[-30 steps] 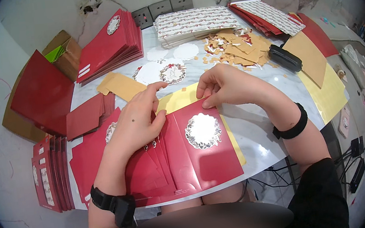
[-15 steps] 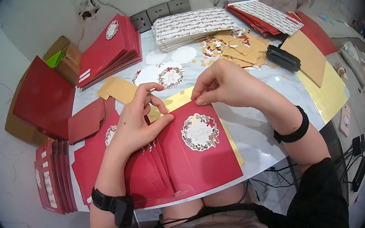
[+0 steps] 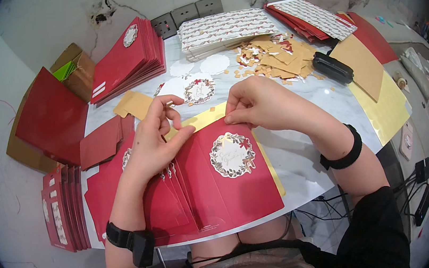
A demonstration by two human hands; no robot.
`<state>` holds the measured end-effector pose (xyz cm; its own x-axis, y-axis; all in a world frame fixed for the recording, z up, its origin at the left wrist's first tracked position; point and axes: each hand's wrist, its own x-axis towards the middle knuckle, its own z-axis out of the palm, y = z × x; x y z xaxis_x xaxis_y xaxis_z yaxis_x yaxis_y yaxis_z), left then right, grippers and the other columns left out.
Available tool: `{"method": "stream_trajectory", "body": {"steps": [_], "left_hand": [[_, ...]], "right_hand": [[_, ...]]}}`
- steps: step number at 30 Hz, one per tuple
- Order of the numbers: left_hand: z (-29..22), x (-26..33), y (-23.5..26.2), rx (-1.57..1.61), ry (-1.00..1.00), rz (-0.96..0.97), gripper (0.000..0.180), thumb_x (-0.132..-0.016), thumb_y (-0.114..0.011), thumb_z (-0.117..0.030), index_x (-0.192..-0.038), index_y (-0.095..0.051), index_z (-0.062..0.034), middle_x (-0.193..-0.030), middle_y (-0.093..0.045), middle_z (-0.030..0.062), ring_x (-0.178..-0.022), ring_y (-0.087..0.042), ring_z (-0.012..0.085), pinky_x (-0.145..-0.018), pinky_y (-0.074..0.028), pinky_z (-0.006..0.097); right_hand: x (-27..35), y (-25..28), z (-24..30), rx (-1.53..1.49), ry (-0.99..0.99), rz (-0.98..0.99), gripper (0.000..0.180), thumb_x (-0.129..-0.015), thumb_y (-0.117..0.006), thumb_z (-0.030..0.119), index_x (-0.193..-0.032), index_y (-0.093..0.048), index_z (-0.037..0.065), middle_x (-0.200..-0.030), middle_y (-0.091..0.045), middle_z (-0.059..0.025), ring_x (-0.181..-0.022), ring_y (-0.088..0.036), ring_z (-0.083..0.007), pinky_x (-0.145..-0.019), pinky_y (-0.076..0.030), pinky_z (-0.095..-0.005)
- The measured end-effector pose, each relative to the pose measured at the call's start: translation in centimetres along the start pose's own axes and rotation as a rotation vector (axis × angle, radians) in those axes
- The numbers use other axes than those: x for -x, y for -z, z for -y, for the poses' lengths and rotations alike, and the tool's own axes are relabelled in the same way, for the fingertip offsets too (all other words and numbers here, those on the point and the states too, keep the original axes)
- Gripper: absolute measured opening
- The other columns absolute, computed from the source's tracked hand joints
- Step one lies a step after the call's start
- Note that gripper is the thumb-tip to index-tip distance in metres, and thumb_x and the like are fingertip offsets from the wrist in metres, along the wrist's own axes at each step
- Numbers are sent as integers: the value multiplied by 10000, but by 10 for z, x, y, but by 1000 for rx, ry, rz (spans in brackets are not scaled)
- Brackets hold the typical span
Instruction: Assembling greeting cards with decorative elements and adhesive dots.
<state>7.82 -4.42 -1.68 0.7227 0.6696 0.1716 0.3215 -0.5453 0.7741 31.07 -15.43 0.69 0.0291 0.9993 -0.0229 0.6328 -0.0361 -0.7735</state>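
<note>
A flat red card (image 3: 244, 200) with a round wreath sticker (image 3: 232, 155) lies at the table's front, on a yellow sheet (image 3: 204, 118). My right hand (image 3: 256, 102) pinches the card's top edge between thumb and fingers. My left hand (image 3: 158, 135) hovers over the card's top left, its fingers apart and loosely curled, its thumb reaching to the edge. Close to its index fingertip is a small pale bit, too small to name. Below that hand, more red cards (image 3: 167, 209) overlap in a fanned stack, partly covered by my left wrist.
Wreath cut-outs (image 3: 199, 91) and tan paper scraps (image 3: 275, 62) lie farther back. Behind stand a red card stack (image 3: 125, 64) and a patterned white stack (image 3: 228, 29). A black case (image 3: 333, 68) sits at right. Red boxes (image 3: 63, 209) and a cardboard box (image 3: 84, 77) line the left.
My left hand has shifted slightly left and its thumb has drawn back a little. The card has slid slightly left, with my right hand still pinching its top edge.
</note>
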Motion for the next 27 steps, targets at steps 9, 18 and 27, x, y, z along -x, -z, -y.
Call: {"method": "stream_trajectory", "body": {"steps": [9, 18, 27], "left_hand": [[-17, 9, 23, 224, -196, -208, 414, -907, -658, 11, -1289, -516, -58, -787, -354, -62, -709, -351, 19, -648, -308, 174], [-16, 9, 10, 188, -216, -202, 405, -939, -635, -9, -1318, -494, -40, -821, -430, -49, -706, -386, 9, -620, -315, 179], [7, 1, 9, 59, -278, -114, 389, -901, -537, -99, -1270, -613, -5, -1194, -612, 65, -994, -564, 142, -909, -455, 299]], "right_hand": [[-8, -5, 2, -319, -49, 83, 159, -935, -732, 144, -966, -630, 25, -718, -690, -37, -522, -648, -102, -472, -463, -224], [-16, -80, 18, -506, 231, 96, 195, -999, -567, 24, -1179, -571, -51, -802, -670, -100, -671, -723, -157, -557, -541, -267], [-21, -79, 0, -165, 356, -244, 212, -917, -663, 11, -1117, -591, 6, -984, -662, -148, -738, -706, -221, -631, -545, -304]]}}
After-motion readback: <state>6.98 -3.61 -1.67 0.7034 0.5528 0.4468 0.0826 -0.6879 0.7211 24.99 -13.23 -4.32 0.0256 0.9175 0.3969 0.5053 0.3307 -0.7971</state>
